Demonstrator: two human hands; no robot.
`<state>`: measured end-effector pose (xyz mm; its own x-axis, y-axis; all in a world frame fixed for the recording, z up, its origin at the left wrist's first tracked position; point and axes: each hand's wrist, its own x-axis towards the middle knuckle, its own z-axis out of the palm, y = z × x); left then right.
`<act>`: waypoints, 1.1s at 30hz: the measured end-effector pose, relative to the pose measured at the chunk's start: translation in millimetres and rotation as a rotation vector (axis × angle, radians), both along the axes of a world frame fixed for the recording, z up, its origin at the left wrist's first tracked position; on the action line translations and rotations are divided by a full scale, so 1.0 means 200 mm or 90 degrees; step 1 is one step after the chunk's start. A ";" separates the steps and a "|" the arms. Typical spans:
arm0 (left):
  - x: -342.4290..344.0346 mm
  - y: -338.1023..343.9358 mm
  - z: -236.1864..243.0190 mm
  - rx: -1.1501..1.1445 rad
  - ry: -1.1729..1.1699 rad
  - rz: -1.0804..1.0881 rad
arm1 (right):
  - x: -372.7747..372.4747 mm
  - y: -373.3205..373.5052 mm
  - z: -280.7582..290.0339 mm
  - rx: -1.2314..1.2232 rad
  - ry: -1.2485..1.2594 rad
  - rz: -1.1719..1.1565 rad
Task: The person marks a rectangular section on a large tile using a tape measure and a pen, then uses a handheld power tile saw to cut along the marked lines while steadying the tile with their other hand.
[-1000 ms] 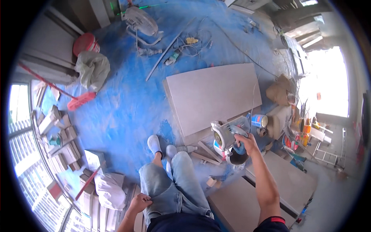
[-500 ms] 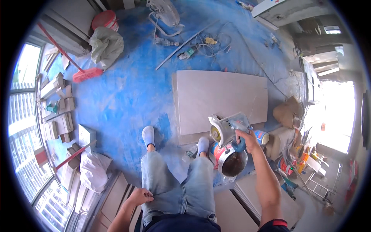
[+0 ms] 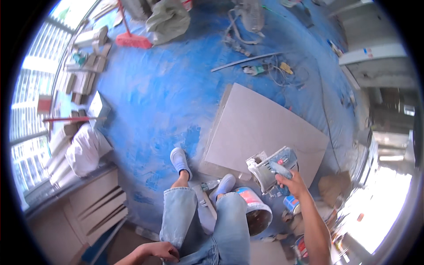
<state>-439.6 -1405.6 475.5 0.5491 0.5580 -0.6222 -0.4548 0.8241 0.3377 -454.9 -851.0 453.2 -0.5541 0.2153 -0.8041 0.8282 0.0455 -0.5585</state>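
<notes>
My right hand (image 3: 292, 182) is closed round the handle of a dusty white and blue-grey handheld circular saw (image 3: 261, 171). It hangs over the near edge of a large pale grey slab (image 3: 265, 126), which lies on the floor. Its blade is not clearly visible from here. Just below the saw stands a bucket (image 3: 261, 221) with dark contents, beside my right leg. My left hand (image 3: 165, 250), loosely curled, hangs by my left thigh; nothing shows in its fingers.
Blue sheeting (image 3: 145, 88) covers the floor. Cables (image 3: 282, 73) and a long metal strip (image 3: 245, 62) lie beyond the slab, near a fan (image 3: 251, 17). Stacked boxes (image 3: 81, 81) and a red broom (image 3: 134, 40) are at the left. A blue-labelled can (image 3: 291, 204) sits at right.
My view has turned left, so the slab and floor items appear rotated and shifted right. The saw stays in my right hand, and its blade has turned out of sight.
</notes>
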 end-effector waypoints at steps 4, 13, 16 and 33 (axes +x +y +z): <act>-0.10 -0.03 -0.27 -0.071 -0.191 0.092 | -0.24 -0.06 -0.21 0.058 -0.041 0.143; 0.25 -0.41 -1.25 -0.352 -0.057 0.428 | -0.78 -0.28 -0.92 0.117 -0.018 0.240; 1.00 -0.43 -1.79 -0.400 0.201 0.411 | -0.95 -0.34 -1.25 0.101 0.063 0.246; 0.44 1.11 -2.66 -0.441 0.370 1.006 | -1.36 -0.46 -2.01 0.171 0.177 0.461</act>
<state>-351.4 -1184.3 -56.0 -0.5264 -0.1326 -0.8399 -0.8225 -0.1709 0.5425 -726.9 -942.6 52.2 -0.8012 -0.1070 -0.5888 0.3748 0.6773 -0.6331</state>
